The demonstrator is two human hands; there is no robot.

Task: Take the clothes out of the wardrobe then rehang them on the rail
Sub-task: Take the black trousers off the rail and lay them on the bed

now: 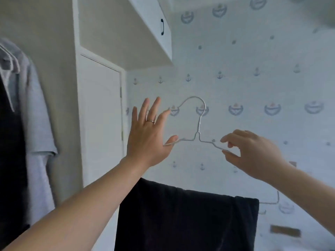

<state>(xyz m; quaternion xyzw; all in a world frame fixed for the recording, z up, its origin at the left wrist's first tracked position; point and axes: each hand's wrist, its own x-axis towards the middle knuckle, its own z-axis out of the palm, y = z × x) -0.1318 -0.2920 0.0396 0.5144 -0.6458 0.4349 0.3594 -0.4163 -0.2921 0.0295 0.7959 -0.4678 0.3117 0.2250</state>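
At nine o'clock a grey shirt [36, 109] hangs. The left hand [146, 134], fingers spread, steadies the wire hanger [199, 124] at centre with its thumb. The right hand [253, 153] pinches its shoulder. The dark garment [181, 220] draped at six o'clock looks soft and slip-prone, so grip the stiffer neck.

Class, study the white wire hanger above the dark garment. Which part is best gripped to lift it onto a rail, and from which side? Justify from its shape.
Probably the twisted neck of the hanger, under the hook, approached from the right. It stands upright, bare and central above the dark garment, so the load should balance; the hook opens leftward, so it is left free.
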